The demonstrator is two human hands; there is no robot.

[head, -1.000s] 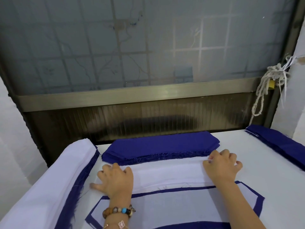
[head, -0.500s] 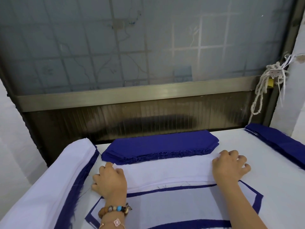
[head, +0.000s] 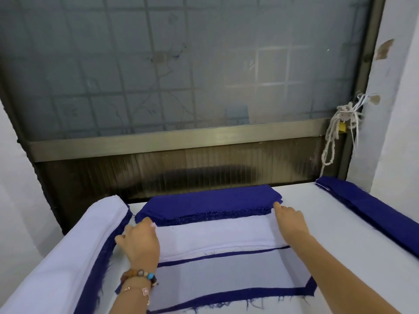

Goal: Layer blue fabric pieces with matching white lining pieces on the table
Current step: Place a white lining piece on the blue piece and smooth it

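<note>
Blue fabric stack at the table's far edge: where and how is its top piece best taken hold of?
Probably pinch the top layer of the blue fabric stack at its two near corners, coming from the near side: the frayed near edge shows separate layers, and the left hand and right hand are by those corners.

Hands: two, left hand (head: 139,242) and right hand (head: 289,219). Blue-only stacks: two, the centre blue stack (head: 208,203) at the far side and the right blue stack (head: 374,211) along the right edge. Mixed piles: one, the left pile (head: 68,257), white on top with blue edging beneath. Loose whites: one white lining piece (head: 215,236). Finished pairs: one layered set (head: 226,275), near, white on blue. Wrist items: two, beaded bracelet (head: 138,274) and chain bracelet (head: 136,290). One rope bundle (head: 333,137), far right. One worktop (head: 328,257).
</note>
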